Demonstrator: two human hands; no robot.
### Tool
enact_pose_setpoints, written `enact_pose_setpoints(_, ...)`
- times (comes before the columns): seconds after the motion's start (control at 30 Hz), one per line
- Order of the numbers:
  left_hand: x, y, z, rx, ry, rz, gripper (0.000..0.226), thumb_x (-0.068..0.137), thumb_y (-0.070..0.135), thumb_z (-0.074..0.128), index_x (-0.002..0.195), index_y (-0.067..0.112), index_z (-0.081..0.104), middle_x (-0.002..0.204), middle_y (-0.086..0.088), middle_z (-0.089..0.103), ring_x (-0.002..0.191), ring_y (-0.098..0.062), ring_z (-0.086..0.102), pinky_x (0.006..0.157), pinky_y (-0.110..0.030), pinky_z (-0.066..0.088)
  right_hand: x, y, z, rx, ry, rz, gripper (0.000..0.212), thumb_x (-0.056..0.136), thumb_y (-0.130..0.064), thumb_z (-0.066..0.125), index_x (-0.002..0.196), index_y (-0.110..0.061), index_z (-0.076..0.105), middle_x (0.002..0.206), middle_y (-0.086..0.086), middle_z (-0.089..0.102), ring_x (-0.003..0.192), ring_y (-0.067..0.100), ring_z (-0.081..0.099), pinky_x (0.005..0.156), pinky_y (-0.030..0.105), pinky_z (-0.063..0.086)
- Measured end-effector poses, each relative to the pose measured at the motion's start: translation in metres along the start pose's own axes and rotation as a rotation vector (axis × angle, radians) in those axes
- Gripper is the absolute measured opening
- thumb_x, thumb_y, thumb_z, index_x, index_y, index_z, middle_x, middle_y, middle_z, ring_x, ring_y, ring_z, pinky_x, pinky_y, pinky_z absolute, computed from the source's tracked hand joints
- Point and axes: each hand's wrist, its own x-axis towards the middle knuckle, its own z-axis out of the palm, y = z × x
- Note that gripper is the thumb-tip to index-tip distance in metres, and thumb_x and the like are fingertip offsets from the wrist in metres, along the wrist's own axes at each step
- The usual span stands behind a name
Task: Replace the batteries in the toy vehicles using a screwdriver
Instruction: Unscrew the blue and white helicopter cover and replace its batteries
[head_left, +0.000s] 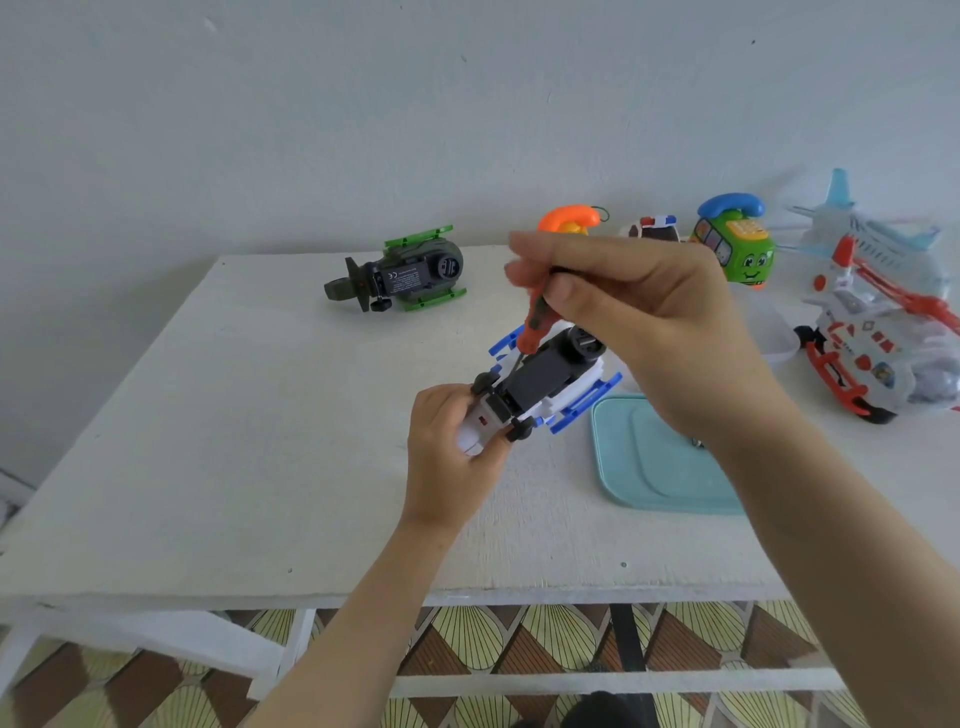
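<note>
A white and blue toy helicopter (540, 384) lies upside down at the table's middle, its dark battery cover facing up. My left hand (452, 452) grips its white nose end. My right hand (634, 312) pinches the top of an orange screwdriver (535, 322), whose thin shaft points down at the left edge of the dark cover. A second toy helicopter (405, 275), dark green, lies upside down at the back of the table, apart from both hands.
A teal lid (654, 462) lies right of the white helicopter, partly under my right forearm. Along the back right stand an orange toy (569, 221), a small police car (654, 228), a green phone bus (735, 244) and a large white and red helicopter (878, 332). The table's front edge (363, 597) runs below my forearms.
</note>
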Motion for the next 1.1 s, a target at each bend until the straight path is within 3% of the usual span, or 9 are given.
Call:
enact_pose_setpoints(0.17,0.000,0.001,0.000,0.007,0.002,-0.007,0.034,0.080,0.037,0.068,0.091,0.005,0.064,0.091,0.002,0.059,0.090,-0.017,0.051,0.075,-0.022,0.048,-0.004,0.006,0.008,-0.286,0.153,-0.098,0.026,0.081,-0.009,0.073,0.107,-0.011,0.070,0.079,0.002,0.051,0.062,0.010,0.063,0.071,0.019,0.054)
enact_pose_setpoints(0.3,0.001,0.003,-0.001,-0.003,0.009,0.007,0.034,0.080,0.037,0.067,0.091,0.004,0.065,0.093,0.008,0.055,0.091,-0.013,0.049,0.078,-0.012,0.043,0.000,0.013,0.005,-0.736,0.251,-0.273,0.020,0.091,-0.022,0.061,0.100,-0.009,0.073,0.077,0.003,0.058,0.077,0.001,0.054,0.072,0.010,0.041)
enact_pose_setpoints(0.4,0.001,0.001,0.000,0.002,0.008,0.003,0.036,0.080,0.037,0.067,0.093,0.004,0.066,0.094,0.008,0.056,0.091,-0.014,0.051,0.077,-0.018,0.046,0.003,0.009,-0.002,-0.479,0.065,-0.118,0.027,0.096,-0.009,0.045,0.112,-0.007,0.067,0.084,0.012,0.070,0.110,0.009,0.059,0.097,0.022,0.044)
enact_pose_setpoints(0.53,0.001,0.000,0.001,-0.010,-0.003,-0.012,0.037,0.081,0.038,0.068,0.094,0.004,0.066,0.092,0.001,0.061,0.091,-0.017,0.052,0.075,-0.023,0.048,0.003,0.003,-0.001,0.027,-0.065,0.036,0.032,0.093,0.000,0.049,0.122,-0.010,0.059,0.095,0.033,0.065,0.076,0.041,0.060,0.082,0.033,0.053)
enact_pose_setpoints(0.73,0.001,0.001,-0.001,-0.008,-0.002,0.002,0.037,0.079,0.039,0.069,0.091,0.004,0.065,0.093,0.007,0.056,0.090,-0.014,0.050,0.077,-0.015,0.044,0.000,0.005,0.014,-0.250,0.164,-0.020,0.021,0.083,-0.014,0.073,0.103,-0.018,0.071,0.076,0.000,0.060,0.071,0.016,0.063,0.073,0.026,0.056)
enact_pose_setpoints(0.87,0.002,0.003,-0.001,-0.018,0.008,0.007,0.035,0.079,0.036,0.068,0.089,0.003,0.065,0.092,0.008,0.055,0.090,-0.012,0.049,0.079,-0.010,0.041,0.001,0.008,0.015,-0.549,0.169,-0.193,0.022,0.096,-0.018,0.050,0.100,-0.017,0.071,0.082,-0.001,0.068,0.101,0.009,0.058,0.086,0.029,0.049)
enact_pose_setpoints(0.93,0.002,0.003,-0.001,-0.022,0.006,0.009,0.035,0.080,0.036,0.068,0.090,0.003,0.065,0.092,0.008,0.055,0.090,-0.012,0.049,0.079,-0.011,0.042,0.002,0.005,0.013,-0.396,0.085,-0.101,0.027,0.095,-0.007,0.046,0.105,-0.012,0.070,0.085,0.008,0.071,0.107,0.018,0.062,0.093,0.027,0.049)
enact_pose_setpoints(1.0,0.002,0.001,-0.001,-0.022,0.001,0.004,0.034,0.080,0.035,0.069,0.092,0.004,0.065,0.093,0.008,0.055,0.090,-0.015,0.050,0.077,-0.018,0.045,0.002,-0.001,0.012,-0.134,0.021,0.012,0.031,0.092,0.001,0.046,0.115,-0.010,0.065,0.085,0.021,0.069,0.090,0.037,0.064,0.087,0.033,0.051)
enact_pose_setpoints(1.1,0.002,0.000,-0.001,-0.026,0.001,-0.002,0.033,0.079,0.034,0.071,0.093,0.005,0.066,0.094,0.008,0.056,0.090,-0.017,0.051,0.075,-0.025,0.047,0.003,-0.005,0.010,0.050,-0.025,0.086,0.035,0.089,0.000,0.049,0.119,-0.014,0.061,0.093,0.009,0.073,0.077,0.037,0.062,0.078,0.030,0.055)
